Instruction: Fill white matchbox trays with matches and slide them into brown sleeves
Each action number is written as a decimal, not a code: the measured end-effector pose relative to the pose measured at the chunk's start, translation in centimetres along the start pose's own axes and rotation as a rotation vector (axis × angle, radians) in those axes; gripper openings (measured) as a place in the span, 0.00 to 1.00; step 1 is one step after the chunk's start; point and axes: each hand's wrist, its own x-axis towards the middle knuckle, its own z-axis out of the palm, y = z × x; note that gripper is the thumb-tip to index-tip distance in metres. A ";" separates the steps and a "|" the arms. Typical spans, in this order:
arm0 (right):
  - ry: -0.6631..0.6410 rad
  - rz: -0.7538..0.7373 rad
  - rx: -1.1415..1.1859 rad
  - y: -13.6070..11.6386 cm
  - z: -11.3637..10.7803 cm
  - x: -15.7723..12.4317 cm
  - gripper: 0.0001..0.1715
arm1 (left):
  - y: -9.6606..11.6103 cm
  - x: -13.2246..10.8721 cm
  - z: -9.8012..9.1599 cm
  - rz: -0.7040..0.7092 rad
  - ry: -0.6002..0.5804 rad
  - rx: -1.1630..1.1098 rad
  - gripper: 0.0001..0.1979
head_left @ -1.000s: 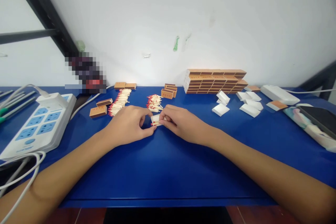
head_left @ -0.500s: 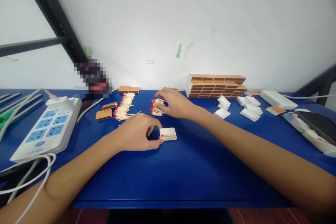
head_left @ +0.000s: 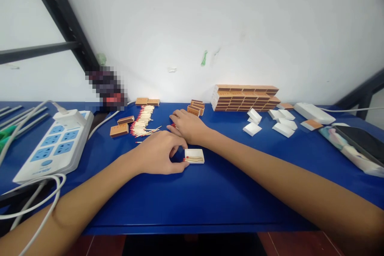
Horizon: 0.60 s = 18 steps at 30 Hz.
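A small white matchbox tray [head_left: 195,155] lies on the blue table [head_left: 192,200] with a few red-tipped matches in it. My left hand [head_left: 157,153] is curled beside it, thumb and fingers pinching the tray's left edge. Just beyond the tray, my right hand [head_left: 187,126] rests palm down over a small heap of loose matches, fingers bent onto them. A few red heads show at its fingertips, and the rest of the heap is hidden under the hand.
A long row of loose matches [head_left: 144,121] and brown box sleeves [head_left: 119,130] lie at left. A stack of brown matchboxes [head_left: 246,98] stands by the wall, with empty white trays [head_left: 282,125] beside it. A power strip [head_left: 57,144] sits far left, a phone [head_left: 360,140] far right.
My right hand left the tray, reached out to the match heap and has now drawn back a little over it. My left hand stays on the tray.
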 end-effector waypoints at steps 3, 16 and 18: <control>-0.008 -0.012 -0.006 0.3 -0.5 -1.3 0.18 | 0.0 0.0 0.0 -0.012 -0.014 -0.010 0.13; 0.312 -0.037 0.326 4.3 -3.4 -8.3 0.13 | -0.2 0.1 0.4 -0.041 0.028 0.032 0.15; 0.277 -0.010 0.454 3.7 -4.5 -9.6 0.11 | -0.3 0.1 0.5 -0.060 0.033 0.049 0.15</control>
